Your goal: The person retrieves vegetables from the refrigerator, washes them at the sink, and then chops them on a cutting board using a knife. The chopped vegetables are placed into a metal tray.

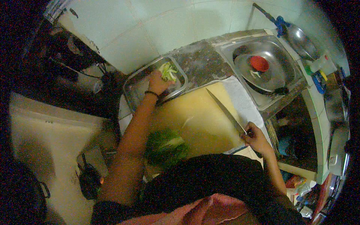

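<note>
My right hand (255,138) grips the handle of a long kitchen knife (225,110). Its blade points up and left across a yellowish cutting board (194,112). My left hand (159,83) reaches into a rectangular steel tray (184,80) beyond the board's left part. Pale green cut vegetable pieces (168,71) lie right at its fingers; blur hides whether the fingers hold any. A bunch of leafy greens (166,146) rests on the near left part of the board, partly behind my left forearm and dark clothing. Under the board's right side, a white cloth (243,98) sticks out.
A steel sink (292,56) at the right holds a round metal pan (271,80) and a red bowl (259,63). A tiled wall (168,25) closes off the back. On the left is a dark gas stove (81,64), with a dark pan (90,180) lower down.
</note>
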Demonstrator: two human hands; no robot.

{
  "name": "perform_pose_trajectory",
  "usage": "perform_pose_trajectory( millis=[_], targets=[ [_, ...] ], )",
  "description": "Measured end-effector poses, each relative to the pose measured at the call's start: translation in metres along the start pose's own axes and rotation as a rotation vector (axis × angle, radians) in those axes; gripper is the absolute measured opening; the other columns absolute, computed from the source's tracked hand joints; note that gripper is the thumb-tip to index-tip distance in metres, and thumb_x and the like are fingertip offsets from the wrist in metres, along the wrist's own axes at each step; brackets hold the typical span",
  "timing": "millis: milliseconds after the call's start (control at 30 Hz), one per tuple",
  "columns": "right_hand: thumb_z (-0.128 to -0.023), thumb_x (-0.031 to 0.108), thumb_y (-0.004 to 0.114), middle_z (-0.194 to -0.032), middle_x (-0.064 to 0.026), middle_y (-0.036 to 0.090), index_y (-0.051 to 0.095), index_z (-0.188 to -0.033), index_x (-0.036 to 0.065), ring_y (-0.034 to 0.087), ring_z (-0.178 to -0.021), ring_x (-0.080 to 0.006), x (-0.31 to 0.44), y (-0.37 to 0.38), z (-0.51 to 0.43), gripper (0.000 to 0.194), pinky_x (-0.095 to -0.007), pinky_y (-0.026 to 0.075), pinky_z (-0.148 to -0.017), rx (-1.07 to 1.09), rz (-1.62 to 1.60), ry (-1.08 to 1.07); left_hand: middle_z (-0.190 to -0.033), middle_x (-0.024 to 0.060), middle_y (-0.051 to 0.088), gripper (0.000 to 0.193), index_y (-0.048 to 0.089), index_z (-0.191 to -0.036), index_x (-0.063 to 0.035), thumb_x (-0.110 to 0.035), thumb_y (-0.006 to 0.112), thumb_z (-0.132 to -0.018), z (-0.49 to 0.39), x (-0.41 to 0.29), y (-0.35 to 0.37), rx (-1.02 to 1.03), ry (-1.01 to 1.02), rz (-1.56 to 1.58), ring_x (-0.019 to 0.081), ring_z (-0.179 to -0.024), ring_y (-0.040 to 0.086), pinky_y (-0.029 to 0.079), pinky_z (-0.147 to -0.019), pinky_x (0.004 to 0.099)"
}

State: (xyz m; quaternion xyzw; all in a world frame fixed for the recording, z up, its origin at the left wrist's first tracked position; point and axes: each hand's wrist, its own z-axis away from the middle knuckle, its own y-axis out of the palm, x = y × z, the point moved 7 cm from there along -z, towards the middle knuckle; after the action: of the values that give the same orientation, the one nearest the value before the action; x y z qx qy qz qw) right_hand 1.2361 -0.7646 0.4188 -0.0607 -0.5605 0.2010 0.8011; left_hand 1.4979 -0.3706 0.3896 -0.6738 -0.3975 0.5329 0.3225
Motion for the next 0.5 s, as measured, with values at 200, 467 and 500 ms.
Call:
perform_pose_trajectory(
  millis=[200,467,500],
  targets=[
    [-0.086,0.005,0.06,-0.066,-0.0009,0.048,0.043,-0.087,0.006,0.048,-0.053,-0.0083,0.002,0.008,-0.001,0.017,-0.0226,0.038,-0.047,-0.011,0.025,-0.049,-0.081,0.0166,0.06,0.032,0.058,-0.075,-0.0057,-0.03,0.076,-0.066,0.0,-0.031,-0.021,0.036,0.091,-0.079,0.0353,-0.078,0.057,0.046,-0.068,0.0438],
    [-0.089,0.007,0.057,-0.065,-0.0027,0.047,0.041,-0.086,0.006,0.047,-0.051,-0.0088,-0.005,0.015,-0.004,0.016,-0.0238,0.038,-0.047,-0.026,-0.074,0.113,-0.079,0.0158,0.061,0.015,0.059,-0.079,-0.0061,-0.02,0.065,-0.076,0.153,-0.121,-0.021,0.386,0.356,0.114,0.0343,-0.073,0.058,0.047,-0.065,0.0434],
    [-0.089,0.007,0.057,-0.065,-0.0027,0.047,0.041,-0.086,0.006,0.046,-0.051,-0.0087,-0.003,0.016,-0.004,0.016,-0.0241,0.038,-0.047,-0.014,-0.094,0.101,-0.078,0.0156,0.061,0.014,0.059,-0.08,-0.0061,-0.019,0.065,-0.076,0.161,-0.119,-0.013,0.452,0.265,0.126,0.0345,-0.073,0.058,0.047,-0.066,0.0436]
  ],
)
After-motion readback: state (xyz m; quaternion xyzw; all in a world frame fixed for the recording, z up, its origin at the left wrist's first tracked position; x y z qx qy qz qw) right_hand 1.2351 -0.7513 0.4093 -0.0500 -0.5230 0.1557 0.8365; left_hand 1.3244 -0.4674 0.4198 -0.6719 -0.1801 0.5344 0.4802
